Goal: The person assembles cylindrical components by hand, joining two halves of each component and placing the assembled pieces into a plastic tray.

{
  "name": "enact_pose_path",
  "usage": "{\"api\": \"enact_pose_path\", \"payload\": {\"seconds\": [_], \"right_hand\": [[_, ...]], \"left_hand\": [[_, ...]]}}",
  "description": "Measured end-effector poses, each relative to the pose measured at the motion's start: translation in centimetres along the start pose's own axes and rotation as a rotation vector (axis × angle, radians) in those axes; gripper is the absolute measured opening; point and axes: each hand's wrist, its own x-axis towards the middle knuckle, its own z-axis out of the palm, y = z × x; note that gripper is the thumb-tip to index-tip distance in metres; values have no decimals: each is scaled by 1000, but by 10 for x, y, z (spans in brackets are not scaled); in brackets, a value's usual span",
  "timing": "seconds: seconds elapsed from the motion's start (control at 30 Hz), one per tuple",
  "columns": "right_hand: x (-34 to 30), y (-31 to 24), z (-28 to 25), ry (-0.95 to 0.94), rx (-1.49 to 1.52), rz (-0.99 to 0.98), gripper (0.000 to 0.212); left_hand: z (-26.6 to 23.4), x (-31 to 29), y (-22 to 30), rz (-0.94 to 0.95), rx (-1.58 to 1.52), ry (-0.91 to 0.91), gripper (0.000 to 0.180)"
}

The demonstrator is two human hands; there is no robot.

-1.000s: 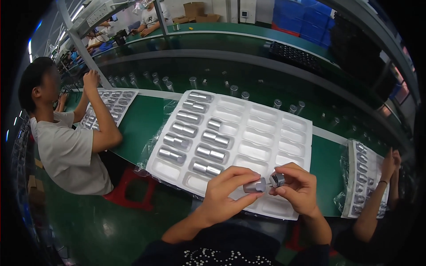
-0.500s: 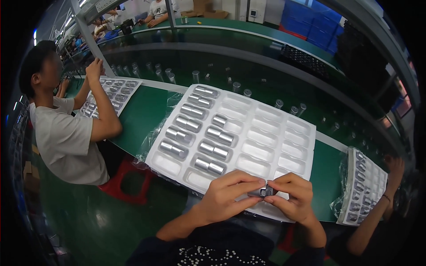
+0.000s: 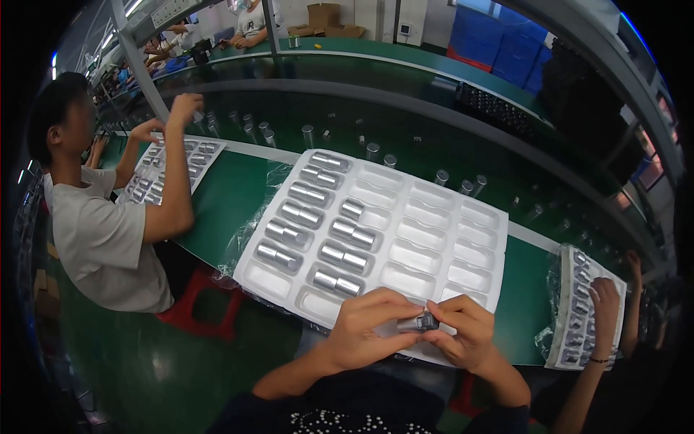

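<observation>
Both my hands are raised over the near edge of a white moulded tray (image 3: 408, 254). My left hand (image 3: 367, 330) is closed round a small silver metal cylinder (image 3: 409, 325), thumb and fingers along its sides. At the cylinder's dark, notched end, my right hand (image 3: 465, 334) pinches with thumb and forefinger; those fingers hide part of it. Silver cylinders (image 3: 309, 193) lie in the tray's left column and in several pockets of the second. A shorter silver piece (image 3: 353, 209) fills only the left part of its pocket.
Upright metal cylinders (image 3: 372, 151) stand on the dark green conveyor beyond the tray. A person (image 3: 108, 217) at the left works over another filled tray (image 3: 206, 160). At the right, another person's hand (image 3: 606, 315) reaches over a third tray (image 3: 566, 325). Clear plastic film (image 3: 249, 231) edges my tray.
My hands and the held cylinder have shifted slightly left and down in the picture. The left neighbour's hands have parted. At the right, a neighbour's hand has come over the tray there.
</observation>
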Motion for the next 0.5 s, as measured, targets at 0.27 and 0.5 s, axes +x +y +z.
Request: {"api": "enact_pose_path", "payload": {"seconds": [0.27, 0.5], "right_hand": [[-12, -9, 9, -199, 1449, 823, 46], [-17, 6, 23, -282, 1667, 790, 38]], "left_hand": [[-18, -1, 4, 272, 156, -28, 44], [-15, -4, -1, 308, 24, -85, 43]]}}
